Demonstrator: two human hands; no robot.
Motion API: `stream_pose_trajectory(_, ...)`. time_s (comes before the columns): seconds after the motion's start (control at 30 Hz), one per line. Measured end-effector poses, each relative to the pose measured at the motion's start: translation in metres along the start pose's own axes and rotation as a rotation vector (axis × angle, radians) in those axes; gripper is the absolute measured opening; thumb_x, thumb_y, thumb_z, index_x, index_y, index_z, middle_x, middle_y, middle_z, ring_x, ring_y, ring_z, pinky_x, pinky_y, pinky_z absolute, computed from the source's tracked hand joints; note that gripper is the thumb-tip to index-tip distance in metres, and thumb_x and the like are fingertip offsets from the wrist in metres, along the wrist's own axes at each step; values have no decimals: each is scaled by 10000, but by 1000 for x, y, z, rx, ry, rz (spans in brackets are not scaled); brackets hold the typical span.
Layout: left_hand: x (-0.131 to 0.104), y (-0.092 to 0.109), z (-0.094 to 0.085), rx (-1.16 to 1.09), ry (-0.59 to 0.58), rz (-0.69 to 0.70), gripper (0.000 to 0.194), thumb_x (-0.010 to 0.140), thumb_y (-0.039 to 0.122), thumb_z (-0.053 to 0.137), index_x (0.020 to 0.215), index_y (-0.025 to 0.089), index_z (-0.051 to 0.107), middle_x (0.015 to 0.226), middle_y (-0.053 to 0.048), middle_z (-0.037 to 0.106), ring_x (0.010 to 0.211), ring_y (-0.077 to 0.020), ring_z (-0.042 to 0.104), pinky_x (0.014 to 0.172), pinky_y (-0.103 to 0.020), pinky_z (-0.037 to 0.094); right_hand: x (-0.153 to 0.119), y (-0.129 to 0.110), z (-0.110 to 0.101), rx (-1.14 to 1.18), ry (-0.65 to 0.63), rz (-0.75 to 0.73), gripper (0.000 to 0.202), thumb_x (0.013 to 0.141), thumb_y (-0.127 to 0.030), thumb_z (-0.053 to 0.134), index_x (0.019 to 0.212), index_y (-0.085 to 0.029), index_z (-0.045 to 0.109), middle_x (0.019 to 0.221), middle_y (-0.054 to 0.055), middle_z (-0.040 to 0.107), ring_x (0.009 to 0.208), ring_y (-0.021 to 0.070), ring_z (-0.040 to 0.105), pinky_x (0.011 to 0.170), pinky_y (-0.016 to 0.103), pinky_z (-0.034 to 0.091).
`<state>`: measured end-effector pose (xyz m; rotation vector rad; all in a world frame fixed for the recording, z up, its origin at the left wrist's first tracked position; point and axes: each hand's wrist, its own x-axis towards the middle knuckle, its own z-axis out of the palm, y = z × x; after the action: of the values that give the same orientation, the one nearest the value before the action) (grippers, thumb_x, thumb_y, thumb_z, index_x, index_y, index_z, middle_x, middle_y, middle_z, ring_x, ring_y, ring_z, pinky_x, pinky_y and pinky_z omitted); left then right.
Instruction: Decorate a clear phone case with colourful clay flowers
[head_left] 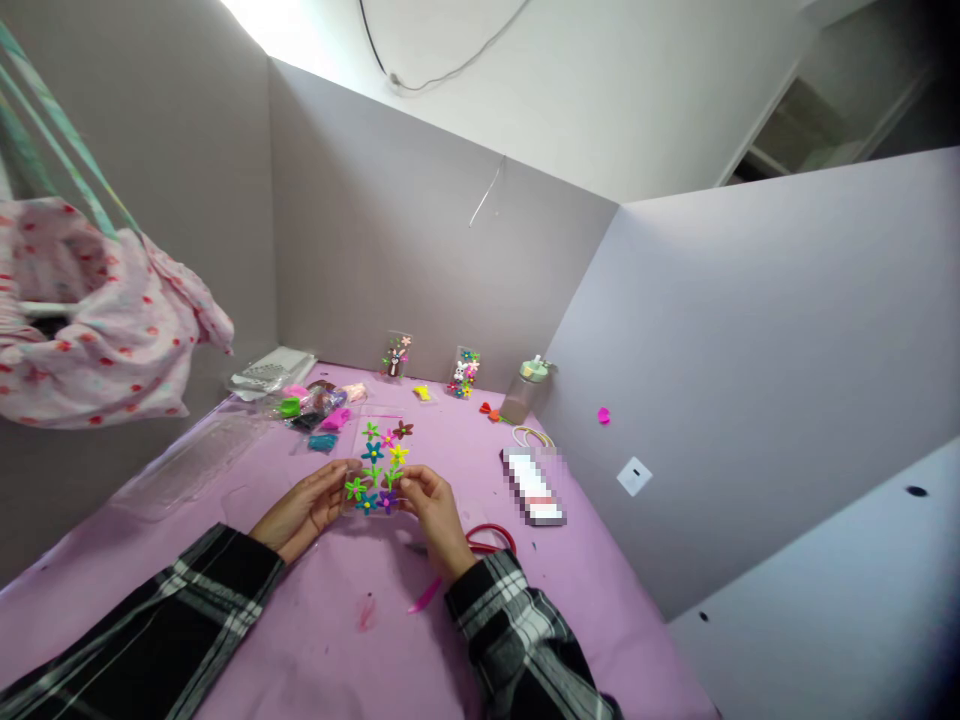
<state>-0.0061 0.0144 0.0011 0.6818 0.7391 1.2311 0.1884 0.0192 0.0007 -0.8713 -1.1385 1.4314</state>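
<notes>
One dotted pink bag (120,330): hanging from green straps at far left.
Clear tray (191,465): lying flat on the pink surface (330,655), along its left side.
Left hand (307,510): grasping the left edge of the flower panel (376,472) with thumb and fingers.
Coloured packets (321,408): bunched beyond the left hand.
Flower panel: held tilted between both hands over the surface, covered in green, blue, yellow, pink, brown and purple blossoms.
Brown-figure card (395,357): propped near the back partition (420,220).
Pink strip (426,596): lying beside the right wrist.
Right hand (437,515): pinching the panel's right edge.
White-rabbit card (463,373): leaning near the same partition.
Red-handled scissors (484,547): partly hidden by the right hand.
Bottle (521,395): upright near the corner.
Pixelated device (532,486): lying right of the scissors.
</notes>
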Motion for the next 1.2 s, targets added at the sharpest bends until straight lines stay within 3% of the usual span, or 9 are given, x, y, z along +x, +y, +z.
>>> stream_pose_trajectory(0.33,3,-2,-3,-21,-7,20,166,892,59,580,956,113,723,919,-93,782,704,-138,730,632,-193,606,-1,1,1,7,-55,13,314,740,-459,745,889,-202,644,800,16,714,710,160,659,691,290,517)
stream_pose_trajectory(0.57,1,1,0,11,-26,32,203,910,63,547,1032,116,702,962,-109,781,717,-145,739,616,-196,605,-1,3,1,6,-37,15,285,742,-430,741,876,-193,655,780,9,702,689,143,645,669,268,505)
stream_pose_trajectory(1.0,4,-2,-2,-27,-22,43,204,905,36,542,998,115,706,976,-110,780,752,-142,745,661,-191,613,-1,1,3,21,-11,21,224,739,-366,722,861,-183,678,767,-8,675,675,124,623,652,247,511)
stream_pose_trajectory(1.2,2,-1,0,-36,4,38,236,915,9,500,977,108,704,891,-93,783,680,-126,735,611,-181,608,-1,0,4,16,14,23,216,734,-346,709,871,-183,675,765,-8,673,670,121,616,636,240,497)
